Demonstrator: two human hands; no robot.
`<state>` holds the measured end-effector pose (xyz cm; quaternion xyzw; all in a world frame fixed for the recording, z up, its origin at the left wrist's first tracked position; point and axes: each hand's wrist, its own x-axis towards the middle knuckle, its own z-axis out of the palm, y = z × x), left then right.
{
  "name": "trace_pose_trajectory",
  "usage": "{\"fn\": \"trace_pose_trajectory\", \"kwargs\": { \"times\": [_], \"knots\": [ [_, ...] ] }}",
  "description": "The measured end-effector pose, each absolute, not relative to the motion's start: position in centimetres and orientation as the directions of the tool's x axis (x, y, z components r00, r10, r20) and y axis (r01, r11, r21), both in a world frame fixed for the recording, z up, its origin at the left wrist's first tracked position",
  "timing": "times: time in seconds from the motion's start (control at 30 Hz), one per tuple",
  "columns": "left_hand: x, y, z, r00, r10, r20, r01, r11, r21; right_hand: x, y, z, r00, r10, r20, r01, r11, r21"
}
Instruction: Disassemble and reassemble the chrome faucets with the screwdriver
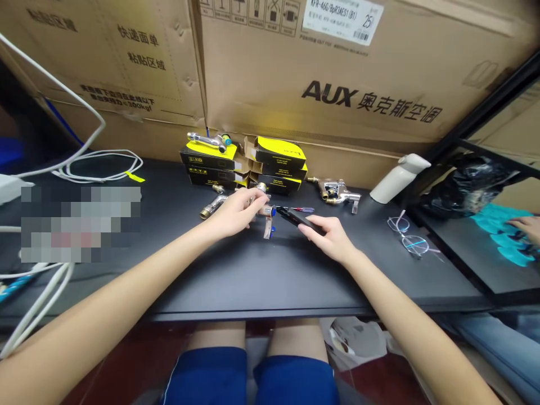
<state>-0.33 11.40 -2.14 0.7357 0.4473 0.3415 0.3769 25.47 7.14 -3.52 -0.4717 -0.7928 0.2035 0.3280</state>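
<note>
My left hand (240, 211) is closed around a chrome faucet (267, 225) with blue parts on its near side, held above the black desk. In my right hand (331, 236) is a slim black handheld tool (297, 219), its front end pointing at the faucet's blue end; whether they touch I cannot tell. Just behind that tool lies a small screwdriver (307, 210) with a clear coloured handle. Left of my left hand another chrome faucet (211, 207) rests on the desk, partly hidden by the hand.
Black-and-yellow boxes (280, 154) are stacked at the back, with a chrome faucet (211, 140) on top. To their right are more chrome faucet parts (340, 194), a white bottle (399, 179) and glasses (411, 239). White cables (101, 163) lie left. Another person's hand (527, 226) is at far right.
</note>
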Motion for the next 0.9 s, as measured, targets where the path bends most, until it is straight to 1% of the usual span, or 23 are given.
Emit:
{"fn": "trace_pose_trajectory", "kwargs": {
  "times": [0.47,0.7,0.9],
  "knots": [
    [-0.35,11.50,-2.56,0.336,0.921,0.195,0.413,-0.330,0.849,25.45,7.08,-3.62,-0.331,0.897,0.291,0.646,0.441,-0.623],
    [-0.55,11.68,-2.62,0.328,0.925,0.191,0.439,-0.329,0.836,25.58,7.15,-3.60,-0.338,0.925,0.173,0.594,0.352,-0.723],
    [-0.41,11.42,-2.34,0.334,0.921,0.199,0.439,-0.339,0.832,25.97,7.17,-3.32,-0.346,0.927,0.145,0.586,0.334,-0.739]
  ]
}}
